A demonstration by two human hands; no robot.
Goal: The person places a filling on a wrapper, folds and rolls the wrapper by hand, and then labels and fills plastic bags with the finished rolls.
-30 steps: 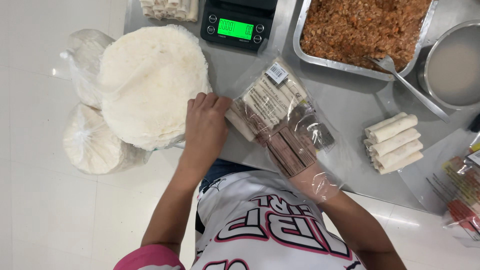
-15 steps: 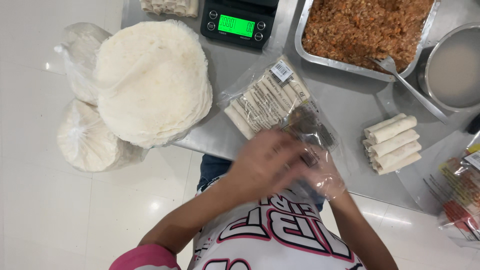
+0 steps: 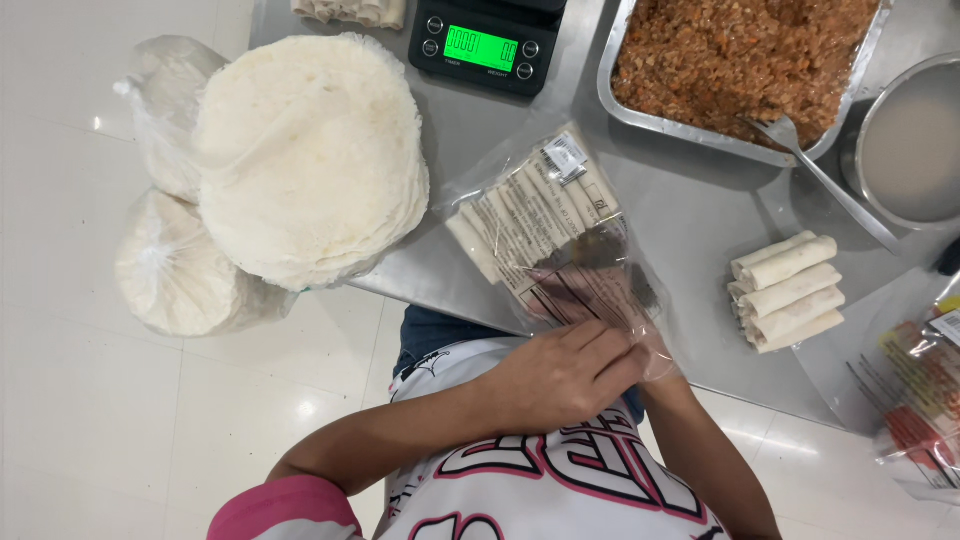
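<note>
A clear plastic bag of pale rolled wraps (image 3: 540,225) lies slanted on the steel table (image 3: 690,215), with its near end at the table's front edge. My left hand (image 3: 565,375) reaches across my body and its fingers, held together, press on that near end. Of my right hand (image 3: 658,358), in a thin clear glove, only a sliver shows, just under the left fingers at the same end of the bag. Its grip is hidden.
A tall stack of round white wrappers (image 3: 310,160) overhangs the table's left corner, above two bagged stacks (image 3: 175,275). Behind are a black scale (image 3: 485,45), a metal tray of minced filling (image 3: 740,60) with a spoon (image 3: 820,175), and a bowl (image 3: 910,145). Finished rolls (image 3: 788,290) and red packets (image 3: 915,400) lie right.
My left hand left the bag's far left end and swept right to its near end, meeting my right hand. The bag shifted slightly.
</note>
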